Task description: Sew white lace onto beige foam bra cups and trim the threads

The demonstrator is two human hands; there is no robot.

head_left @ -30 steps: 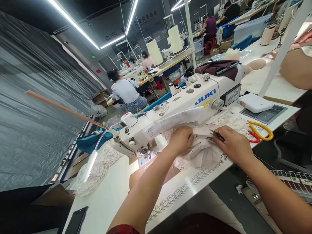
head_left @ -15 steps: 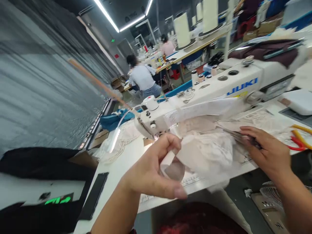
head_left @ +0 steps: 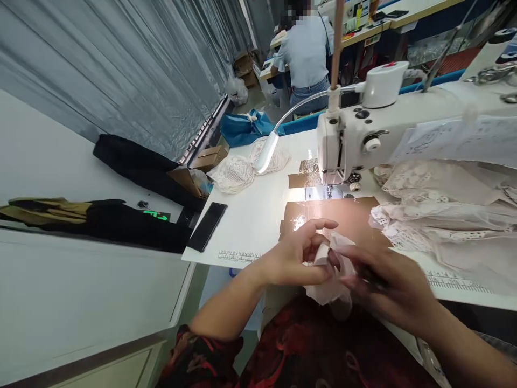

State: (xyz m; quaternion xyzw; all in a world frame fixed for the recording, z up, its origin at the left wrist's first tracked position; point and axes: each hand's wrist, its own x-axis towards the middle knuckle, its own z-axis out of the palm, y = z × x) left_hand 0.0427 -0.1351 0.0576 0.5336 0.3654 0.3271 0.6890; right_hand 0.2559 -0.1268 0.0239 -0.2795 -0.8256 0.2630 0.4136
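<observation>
My left hand (head_left: 301, 256) is closed on a small piece of pale sheer fabric (head_left: 329, 288) at the table's front edge. From the right, my right hand (head_left: 388, 285) meets it and pinches the same fabric; a dark object, partly hidden, lies within its palm. Both hands are just in front of the sewing machine (head_left: 347, 143), whose lit needle area stands over brown tape (head_left: 359, 213) on the white table (head_left: 246, 215). Pale lace garments (head_left: 456, 215) are heaped to the right of the needle.
A black phone (head_left: 207, 226) rests at the table's left corner. Round lace pieces (head_left: 234, 173) lie beyond it, beside a lamp (head_left: 267, 153) on a bent arm. A printed ruler runs along the front edge. A person (head_left: 305, 51) sits farther back.
The view has swung left and down. My hands have come together, my left hand has closed on the pale fabric, and my right hand has left the garment pile.
</observation>
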